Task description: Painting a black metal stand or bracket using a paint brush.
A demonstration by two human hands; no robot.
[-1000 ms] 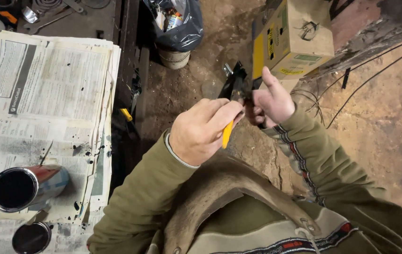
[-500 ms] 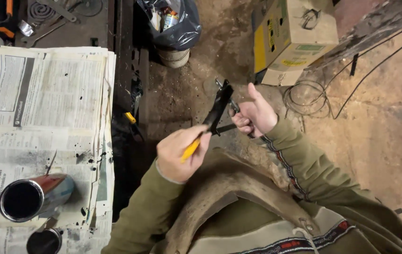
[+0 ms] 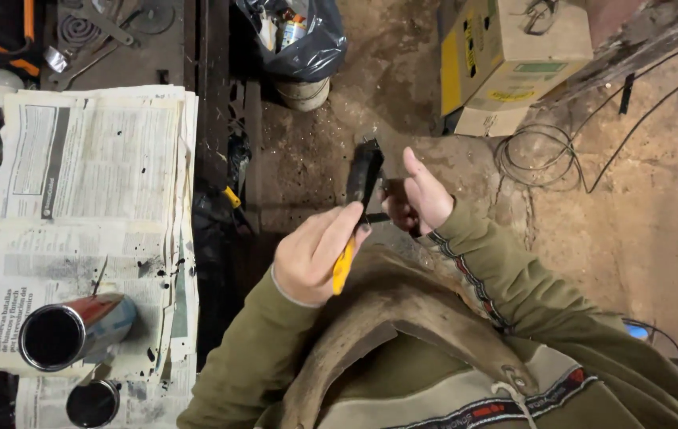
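From the head view, the tool [image 3: 359, 202] with a yellow handle and dark upper body stands steeply, its long axis running from the yellow end low near the person's chest up and slightly right to the dark tip, which points away toward the dirt floor [image 3: 656, 238]. The left hand [image 3: 315, 254] has its grip wrapped closed round the yellow handle, knuckles up, forearm in an olive sleeve [image 3: 252, 357] rising from below. Just right of that grip, the right hand [image 3: 422, 199] is curled, thumb raised, fingers closed on a small dark part beside the tool's middle; what exactly it pinches is too small to tell. Well left of the grip, on the newspaper-covered worktop [image 3: 93, 167], a tin can [image 3: 73, 332] lies tipped on its side, mouth dark, and below it a smaller round tin [image 3: 93, 403] shows black contents. Beyond the grip, a dark bag [image 3: 299, 40] sits stuffed in a bucket; up and right stands a cardboard box [image 3: 514, 52].
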